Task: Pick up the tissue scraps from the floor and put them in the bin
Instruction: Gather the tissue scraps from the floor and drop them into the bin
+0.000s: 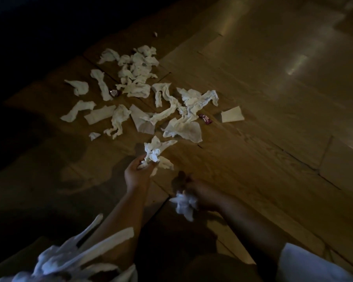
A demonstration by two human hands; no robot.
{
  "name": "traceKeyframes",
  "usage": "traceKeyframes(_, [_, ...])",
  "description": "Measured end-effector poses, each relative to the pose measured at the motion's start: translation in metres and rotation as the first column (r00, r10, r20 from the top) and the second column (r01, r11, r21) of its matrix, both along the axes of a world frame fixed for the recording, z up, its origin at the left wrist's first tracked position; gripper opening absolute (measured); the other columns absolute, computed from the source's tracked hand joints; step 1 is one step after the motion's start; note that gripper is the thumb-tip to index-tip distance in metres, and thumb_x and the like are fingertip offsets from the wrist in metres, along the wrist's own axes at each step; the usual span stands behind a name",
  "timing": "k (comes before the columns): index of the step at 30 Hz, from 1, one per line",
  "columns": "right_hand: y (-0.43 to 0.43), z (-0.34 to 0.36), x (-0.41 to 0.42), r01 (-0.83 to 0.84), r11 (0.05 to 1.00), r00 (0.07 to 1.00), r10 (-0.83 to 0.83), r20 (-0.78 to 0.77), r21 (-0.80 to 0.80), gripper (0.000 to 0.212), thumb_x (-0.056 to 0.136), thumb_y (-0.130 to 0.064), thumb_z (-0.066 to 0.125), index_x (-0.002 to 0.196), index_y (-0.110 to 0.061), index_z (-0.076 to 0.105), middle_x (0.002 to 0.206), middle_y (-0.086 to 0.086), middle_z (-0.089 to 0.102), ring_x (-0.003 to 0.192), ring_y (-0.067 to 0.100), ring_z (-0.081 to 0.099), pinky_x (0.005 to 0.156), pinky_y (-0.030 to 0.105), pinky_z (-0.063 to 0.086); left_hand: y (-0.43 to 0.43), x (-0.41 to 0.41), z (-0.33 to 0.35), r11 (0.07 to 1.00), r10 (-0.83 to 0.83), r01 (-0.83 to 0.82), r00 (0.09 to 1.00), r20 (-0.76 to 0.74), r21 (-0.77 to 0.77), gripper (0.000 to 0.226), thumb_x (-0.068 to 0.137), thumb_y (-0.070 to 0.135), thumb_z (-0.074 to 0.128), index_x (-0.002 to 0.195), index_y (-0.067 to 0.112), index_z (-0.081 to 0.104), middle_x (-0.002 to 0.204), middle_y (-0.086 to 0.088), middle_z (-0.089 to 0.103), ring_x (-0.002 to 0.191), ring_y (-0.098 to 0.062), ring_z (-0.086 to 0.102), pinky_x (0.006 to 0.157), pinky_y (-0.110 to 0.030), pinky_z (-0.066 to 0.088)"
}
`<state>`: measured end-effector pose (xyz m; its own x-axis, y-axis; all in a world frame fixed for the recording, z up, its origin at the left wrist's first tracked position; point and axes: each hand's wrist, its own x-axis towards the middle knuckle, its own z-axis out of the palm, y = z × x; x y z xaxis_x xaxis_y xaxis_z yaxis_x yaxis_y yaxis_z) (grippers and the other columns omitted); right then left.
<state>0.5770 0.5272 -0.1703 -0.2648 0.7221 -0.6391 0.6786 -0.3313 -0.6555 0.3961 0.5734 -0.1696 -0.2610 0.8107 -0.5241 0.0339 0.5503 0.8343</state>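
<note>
Several white tissue scraps [143, 92] lie scattered over the wooden floor [253, 110] ahead of me. My left hand [136, 174] is closed on a crumpled bunch of tissue [153, 153], held just above the floor near the closest scraps. My right hand [202, 194] is lower and to the right, gripping a second wad of tissue [184, 204], blurred by motion. No bin is in view.
Small pink-red wrappers lie among the scraps: one [205, 119] at the right, one [114, 92] near the middle left. A lone flat scrap [232, 114] sits apart at the right. Torn white material [80, 255] fills the lower left corner. The far left is dark.
</note>
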Motion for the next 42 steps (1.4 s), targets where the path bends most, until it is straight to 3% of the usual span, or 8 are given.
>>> traceKeyframes(7, [0.003,-0.001,-0.008,-0.104,0.994,0.976,0.105,0.189,-0.018,0.022,0.096,-0.015,0.043,0.11,-0.005,0.058,0.098,0.004,0.056,0.098,0.021,0.057,0.075,0.02,0.044,-0.007,-0.016,0.002,0.989,-0.077,0.094,0.987,0.139,-0.118,0.043,0.079,0.03,0.071,0.118,0.015,0.061,0.102,-0.003,0.069,0.085,-0.01,0.066,0.057,-0.016,0.05])
traceKeyframes(11, [0.013,0.001,-0.007,-0.123,0.99,0.952,0.136,0.275,-0.062,0.029,0.092,-0.006,0.049,0.12,-0.007,0.054,0.123,0.012,0.056,0.113,0.023,0.054,0.085,0.027,0.042,-0.003,-0.018,0.003,0.987,-0.047,0.085,0.964,0.261,-0.135,0.043,0.078,0.028,0.072,0.118,0.014,0.062,0.106,-0.007,0.069,0.089,-0.017,0.069,0.066,-0.024,0.053])
traceKeyframes(18, [0.04,-0.002,-0.003,0.476,0.879,0.879,-0.473,0.055,-0.039,0.021,0.093,-0.011,0.051,0.114,-0.009,0.054,0.085,0.0,0.058,0.066,0.006,0.055,0.046,0.011,0.04,0.007,-0.017,-0.002,0.985,-0.062,0.108,0.948,0.312,-0.132,0.047,0.077,0.033,0.072,0.119,0.018,0.061,0.11,-0.006,0.068,0.098,-0.019,0.067,0.079,-0.032,0.057])
traceKeyframes(22, [0.051,0.006,0.001,0.529,0.843,0.848,-0.529,0.026,-0.095,0.015,0.092,-0.003,0.048,0.096,-0.015,0.056,0.078,0.003,0.055,0.062,0.01,0.05,0.05,0.019,0.038,0.013,-0.017,-0.008,0.985,-0.034,0.083,0.952,0.305,-0.151,0.048,0.076,0.033,0.073,0.12,0.018,0.061,0.112,-0.005,0.067,0.099,-0.018,0.067,0.083,-0.033,0.056])
traceKeyframes(30, [0.059,0.011,0.001,0.707,0.7,0.698,-0.714,-0.054,-0.099,0.047,0.088,-0.022,0.059,0.132,-0.021,0.043,0.137,0.009,0.043,0.117,0.026,0.048,0.09,0.038,0.044,0.015,-0.012,-0.009,0.986,0.048,0.015,0.931,0.362,-0.168,0.046,0.077,0.026,0.073,0.119,0.014,0.061,0.113,-0.009,0.066,0.1,-0.021,0.066,0.084,-0.034,0.056])
traceKeyframes(34, [0.045,-0.005,-0.026,0.613,0.788,0.79,-0.611,0.057,-0.053,0.085,0.072,-0.042,0.074,0.142,-0.024,0.029,0.146,0.007,0.035,0.13,0.027,0.04,0.1,0.043,0.041,0.01,-0.015,-0.009,0.987,0.04,0.018,0.938,0.346,-0.162,0.043,0.079,0.027,0.071,0.119,0.015,0.06,0.111,-0.006,0.066,0.101,-0.02,0.065,0.084,-0.033,0.055])
traceKeyframes(38, [0.035,-0.015,-0.042,0.364,0.916,0.878,-0.398,0.265,0.167,0.06,0.085,-0.03,0.061,0.139,-0.023,0.036,0.148,0.006,0.033,0.134,0.028,0.035,0.111,0.042,0.03,0.009,-0.018,-0.008,0.986,0.053,0.006,0.935,0.351,-0.165,0.039,0.078,0.027,0.071,0.115,0.017,0.061,0.108,-0.005,0.068,0.098,-0.018,0.066,0.087,-0.035,0.055])
traceKeyframes(42, [0.026,-0.018,-0.054,0.455,0.864,0.871,-0.481,0.093,0.215,0.04,0.095,-0.014,0.047,0.134,-0.008,0.041,0.141,0.014,0.039,0.102,0.014,0.052,0.08,0.016,0.047,0.008,-0.022,-0.01,0.984,0.072,-0.01,0.935,0.346,-0.178,0.042,0.077,0.028,0.072,0.116,0.018,0.062,0.108,-0.005,0.068,0.098,-0.018,0.067,0.084,-0.033,0.056])
